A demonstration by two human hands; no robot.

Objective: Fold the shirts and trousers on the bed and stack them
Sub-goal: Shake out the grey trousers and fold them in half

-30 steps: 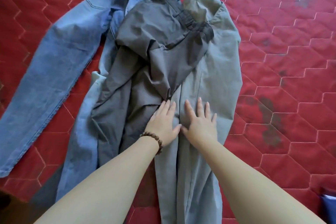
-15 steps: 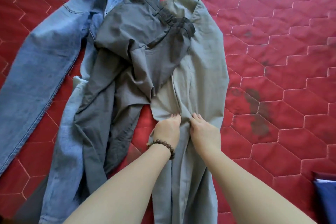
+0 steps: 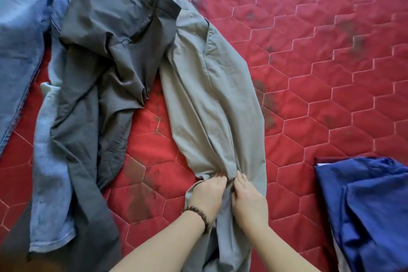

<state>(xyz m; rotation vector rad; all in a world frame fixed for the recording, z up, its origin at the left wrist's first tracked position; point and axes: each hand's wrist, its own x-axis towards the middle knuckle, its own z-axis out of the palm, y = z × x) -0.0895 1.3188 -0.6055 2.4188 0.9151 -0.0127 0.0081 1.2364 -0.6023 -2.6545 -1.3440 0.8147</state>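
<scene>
From the head view we see 2 hands side by side on the grey trousers [image 3: 212, 99], which lie lengthwise on the red quilt [image 3: 331, 62]. Our left hand [image 3: 207, 196], with a bead bracelet [image 3: 198, 214] at the wrist, curls its fingers into a bunch of the grey cloth; our right hand [image 3: 249, 201] pinches the same gathered fold just beside it. The dark trousers [image 3: 106, 55] lie crumpled to the left, partly over the jeans [image 3: 19, 40], their waistband touching the grey pair's top. A folded blue garment [image 3: 371, 205] sits apart at the right edge.
</scene>
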